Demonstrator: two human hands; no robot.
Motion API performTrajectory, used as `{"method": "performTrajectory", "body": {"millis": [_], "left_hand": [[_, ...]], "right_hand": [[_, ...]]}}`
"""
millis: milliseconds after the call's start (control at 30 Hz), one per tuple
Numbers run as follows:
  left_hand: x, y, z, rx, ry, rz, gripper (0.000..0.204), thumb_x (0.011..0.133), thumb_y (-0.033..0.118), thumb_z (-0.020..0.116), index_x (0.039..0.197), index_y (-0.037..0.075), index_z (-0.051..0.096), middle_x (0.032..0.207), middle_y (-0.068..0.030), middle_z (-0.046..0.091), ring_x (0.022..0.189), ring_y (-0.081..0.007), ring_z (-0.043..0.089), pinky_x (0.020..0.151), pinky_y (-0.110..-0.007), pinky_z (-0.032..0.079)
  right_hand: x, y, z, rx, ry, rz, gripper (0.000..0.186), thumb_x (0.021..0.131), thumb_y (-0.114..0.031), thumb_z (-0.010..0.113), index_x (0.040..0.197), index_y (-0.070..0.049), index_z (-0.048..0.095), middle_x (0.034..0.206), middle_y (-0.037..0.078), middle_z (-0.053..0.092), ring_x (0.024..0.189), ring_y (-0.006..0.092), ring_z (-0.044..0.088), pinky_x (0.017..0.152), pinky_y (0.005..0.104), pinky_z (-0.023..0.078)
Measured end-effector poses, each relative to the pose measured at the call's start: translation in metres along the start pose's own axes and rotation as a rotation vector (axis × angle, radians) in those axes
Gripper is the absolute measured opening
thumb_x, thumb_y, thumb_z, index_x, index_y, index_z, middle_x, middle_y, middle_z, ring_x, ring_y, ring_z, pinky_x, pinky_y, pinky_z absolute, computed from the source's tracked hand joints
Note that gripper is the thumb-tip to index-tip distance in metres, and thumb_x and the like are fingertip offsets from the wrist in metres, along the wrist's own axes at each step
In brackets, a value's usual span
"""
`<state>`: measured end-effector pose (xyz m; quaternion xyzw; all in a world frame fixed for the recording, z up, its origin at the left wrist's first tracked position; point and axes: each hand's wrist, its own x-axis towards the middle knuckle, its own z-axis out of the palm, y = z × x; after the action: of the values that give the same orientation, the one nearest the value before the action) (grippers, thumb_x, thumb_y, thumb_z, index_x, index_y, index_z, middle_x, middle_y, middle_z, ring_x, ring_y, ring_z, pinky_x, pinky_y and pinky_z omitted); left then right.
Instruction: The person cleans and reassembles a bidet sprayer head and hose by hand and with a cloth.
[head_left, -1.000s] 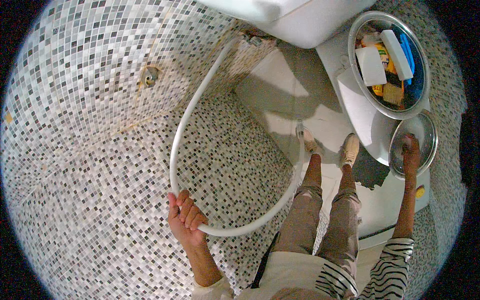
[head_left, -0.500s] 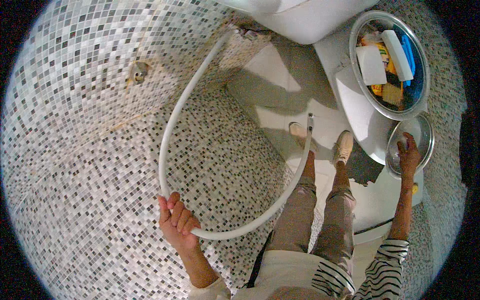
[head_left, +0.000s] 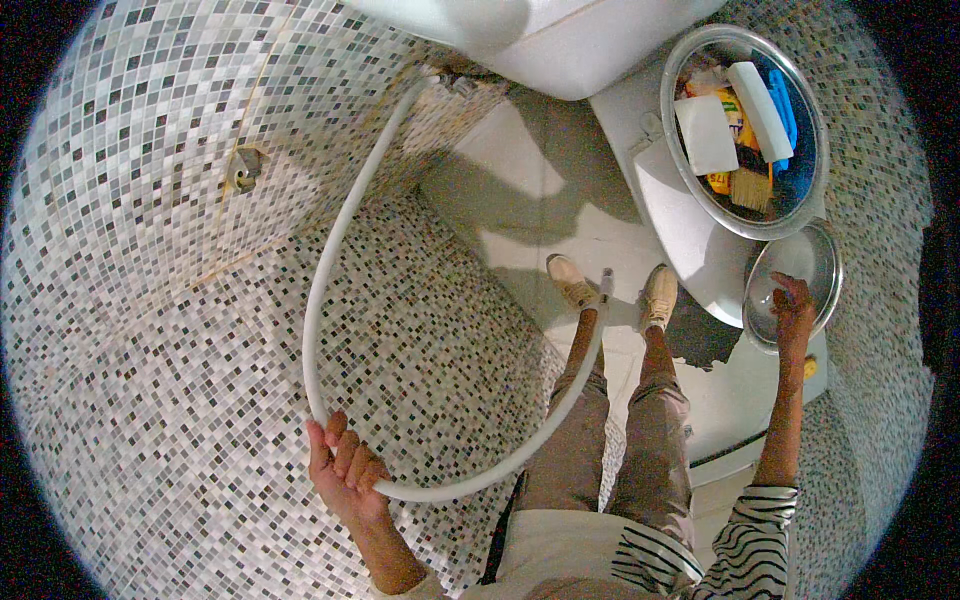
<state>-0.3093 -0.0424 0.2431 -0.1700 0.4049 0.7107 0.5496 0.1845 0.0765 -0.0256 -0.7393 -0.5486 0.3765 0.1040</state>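
A white flexible hose (head_left: 318,285) loops through the left and middle of the view. My left hand (head_left: 347,472) is closed round the hose at the bottom of the loop. One end of it reaches up to fittings at the tiled wall; the free end, with a metal connector (head_left: 606,285), points up above my feet. My right hand (head_left: 793,312) is over a small metal bowl (head_left: 834,275), its fingers partly bent and apart, with nothing visible in them. Whether the fingertips touch the inside of the bowl, I cannot tell.
Beyond the small bowl, a large metal basin (head_left: 822,150) holds a white block, a white bar, a brush and yellow and blue packets. Both vessels stand on a white ledge (head_left: 690,225). A metal wall fitting (head_left: 245,168) juts out at left; a white fixture (head_left: 570,60) hangs at the top.
The whole view has shifted, so basin, bowl and wall fitting appear further left. The hose's free end sits a little lower. My left hand keeps its hold, and my right hand stays over the small bowl.
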Motion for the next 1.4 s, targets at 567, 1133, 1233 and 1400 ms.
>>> {"method": "performTrajectory", "body": {"millis": [567,1133,1233,1400], "left_hand": [[-0.003,-0.006,-0.007,0.072,0.087,0.047,0.037,0.095,0.038,0.024,0.078,0.008,0.035,0.048,0.0017,0.028,0.035,-0.008,0.023,0.033,-0.024,0.025],[0.0,0.011,-0.064,0.609,0.194,0.198,0.034,0.094,0.03,0.035,0.103,0.002,0.051,0.058,-0.0009,0.051,0.03,-0.0055,0.027,0.023,-0.021,0.028],[-0.003,-0.014,-0.026,0.644,0.464,0.288,0.033,0.094,0.031,0.034,0.097,0.004,0.052,0.052,0.0009,0.045,0.029,-0.0051,0.026,0.022,-0.022,0.027],[-0.003,0.001,-0.051,0.587,0.129,0.167,0.033,0.095,0.032,0.033,0.092,0.004,0.05,0.052,0.0002,0.043,0.03,-0.0053,0.025,0.021,-0.021,0.024]], "right_hand": [[-0.002,-0.01,0.014,0.113,0.039,0.233,0.025,0.081,-0.018,0.056,0.105,-0.01,0.059,0.099,0.012,0.061,0.081,0.0264,0.061,0.07,0.036,0.047],[0.0,0.029,0.017,-0.359,0.436,-0.123,0.039,0.074,-0.008,0.064,0.111,-0.012,0.055,0.095,0.015,0.057,0.072,0.0269,0.058,0.064,0.036,0.047],[0.001,0.03,0.024,-0.366,0.386,-0.227,0.025,0.075,-0.005,0.061,0.1,-0.009,0.058,0.092,0.015,0.058,0.074,0.0311,0.057,0.065,0.0368,0.047],[-0.013,-0.002,0.004,-0.137,0.416,-0.184,0.01,0.077,-0.002,0.056,0.086,-0.004,0.057,0.087,0.012,0.059,0.076,0.0304,0.057,0.066,0.0368,0.046]]}}
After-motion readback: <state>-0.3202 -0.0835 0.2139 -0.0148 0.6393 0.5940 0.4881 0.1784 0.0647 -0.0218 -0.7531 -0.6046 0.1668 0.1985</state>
